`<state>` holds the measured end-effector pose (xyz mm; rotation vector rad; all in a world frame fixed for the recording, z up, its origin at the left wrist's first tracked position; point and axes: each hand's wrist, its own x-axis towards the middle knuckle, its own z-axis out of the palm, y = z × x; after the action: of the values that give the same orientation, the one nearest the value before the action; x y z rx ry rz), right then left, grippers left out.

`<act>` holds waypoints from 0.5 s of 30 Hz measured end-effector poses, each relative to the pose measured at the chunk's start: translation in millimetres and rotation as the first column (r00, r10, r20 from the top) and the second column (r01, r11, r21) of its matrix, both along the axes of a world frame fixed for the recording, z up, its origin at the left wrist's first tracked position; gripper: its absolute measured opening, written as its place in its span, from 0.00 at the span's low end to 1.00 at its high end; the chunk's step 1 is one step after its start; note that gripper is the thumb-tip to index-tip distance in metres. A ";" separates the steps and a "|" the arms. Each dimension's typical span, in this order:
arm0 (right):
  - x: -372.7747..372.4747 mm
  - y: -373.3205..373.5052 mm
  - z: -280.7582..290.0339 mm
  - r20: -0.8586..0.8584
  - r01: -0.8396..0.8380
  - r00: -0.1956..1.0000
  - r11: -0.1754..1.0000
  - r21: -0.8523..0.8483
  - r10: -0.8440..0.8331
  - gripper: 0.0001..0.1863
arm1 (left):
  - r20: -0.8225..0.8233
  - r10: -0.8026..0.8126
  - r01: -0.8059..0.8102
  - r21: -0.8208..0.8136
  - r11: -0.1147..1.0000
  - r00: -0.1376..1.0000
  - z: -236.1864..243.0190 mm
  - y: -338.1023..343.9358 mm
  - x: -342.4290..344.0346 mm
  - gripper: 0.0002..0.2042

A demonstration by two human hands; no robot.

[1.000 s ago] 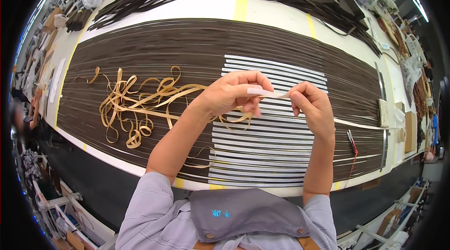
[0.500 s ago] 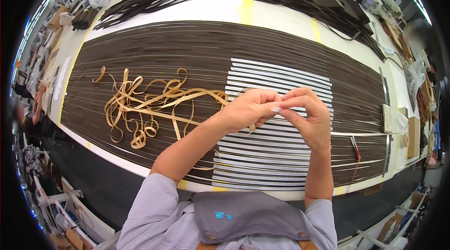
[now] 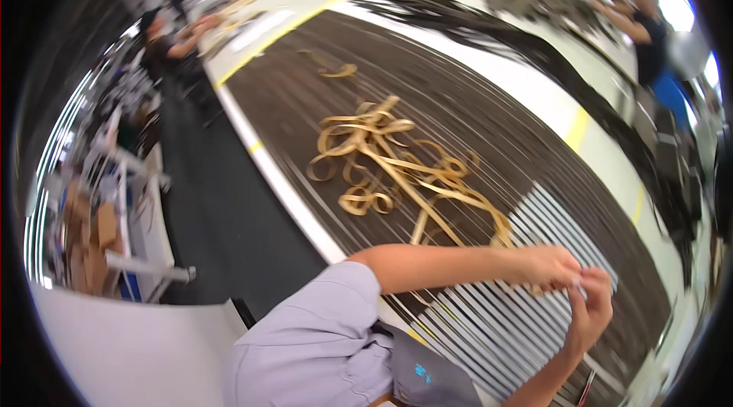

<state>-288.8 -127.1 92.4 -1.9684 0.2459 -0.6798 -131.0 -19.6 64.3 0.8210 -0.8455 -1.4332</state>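
Note:
My left hand (image 3: 544,265) and my right hand (image 3: 592,306) meet fingertip to fingertip over a band of white strips (image 3: 489,323). Both are closed in a pinch, and a small whitish bit may be between them; blur hides what it is. Tan ribbon (image 3: 397,178) lies in a loose, curled tangle to the left of my hands, and some of its lengths run toward my left wrist. Beneath it, long dark brown strips (image 3: 290,94) lie side by side along the table. Part of a slim red-handled tool (image 3: 586,388) shows near my right forearm.
A bundle of dark strips (image 3: 534,44) runs along the table's far side. One person (image 3: 172,44) is at the far left and another (image 3: 645,29) at the far right. Cardboard boxes (image 3: 95,239) and a white frame (image 3: 149,266) stand at the left.
My view has swung to the left, so the table appears slanted and my hands sit farther right in the picture. The fingertips remain pinched together. Two people now show more plainly.

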 end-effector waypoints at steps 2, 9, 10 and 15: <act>5.2 8.7 0.6 0.050 -0.051 0.997 0.998 -0.024 0.052 0.05 | 0.001 0.048 -0.048 -0.021 0.999 0.999 8.1 14.6 0.1 0.11; 6.1 0.7 0.7 0.375 -0.211 0.916 0.966 0.149 0.142 0.04 | 0.114 0.103 -0.094 -0.079 0.992 0.988 18.3 22.9 11.6 0.07; 3.3 -1.4 4.7 0.427 -0.282 0.886 0.940 0.190 0.179 0.04 | 0.151 0.106 -0.095 -0.078 0.992 0.983 19.8 28.7 14.8 0.08; -16.5 -6.6 18.6 0.601 -0.578 0.729 0.766 0.282 0.329 0.04 | 0.401 0.202 -0.132 -0.197 0.972 0.893 11.1 18.6 17.0 0.08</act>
<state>-305.3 -133.6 111.1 -1.2455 -0.4007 -0.7084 -114.1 -1.0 75.4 1.0671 -1.1720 -1.0298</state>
